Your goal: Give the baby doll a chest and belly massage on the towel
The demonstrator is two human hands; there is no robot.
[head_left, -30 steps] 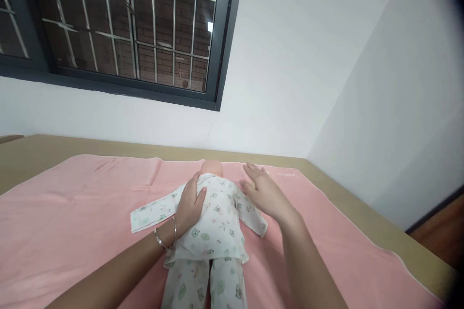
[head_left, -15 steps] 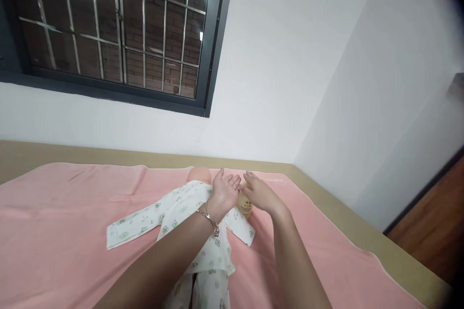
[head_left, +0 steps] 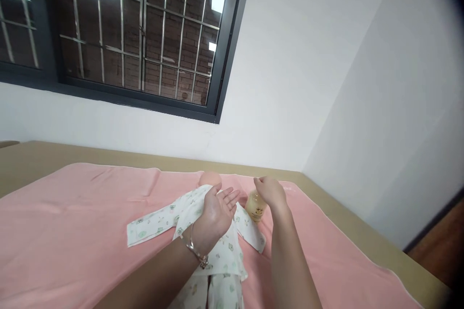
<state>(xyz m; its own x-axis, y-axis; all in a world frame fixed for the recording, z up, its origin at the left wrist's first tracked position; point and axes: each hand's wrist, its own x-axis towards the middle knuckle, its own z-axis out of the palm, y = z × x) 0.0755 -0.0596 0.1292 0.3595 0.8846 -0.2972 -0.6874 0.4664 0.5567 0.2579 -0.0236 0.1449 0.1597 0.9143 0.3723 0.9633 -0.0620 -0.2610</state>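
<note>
A baby doll (head_left: 209,178) in white printed pyjamas (head_left: 224,256) lies lengthwise on a pink towel (head_left: 72,231). My left hand (head_left: 217,210), with a bracelet at the wrist, is turned palm up above the doll's chest, fingers apart and holding nothing. My right hand (head_left: 270,190) grips the top of a small yellowish bottle (head_left: 255,206) just right of the doll's shoulder. The bottle is tilted towards my left palm. One empty sleeve (head_left: 148,224) of the pyjamas lies flat to the left.
The pink towel covers a tan bed or table (head_left: 362,231) set into the corner of white walls. A barred window (head_left: 126,34) is on the far wall. Brown floor (head_left: 442,246) shows at the right.
My left hand lifted off the doll's chest and turned palm up. My right hand picked up the small bottle and now holds it beside the left palm.
</note>
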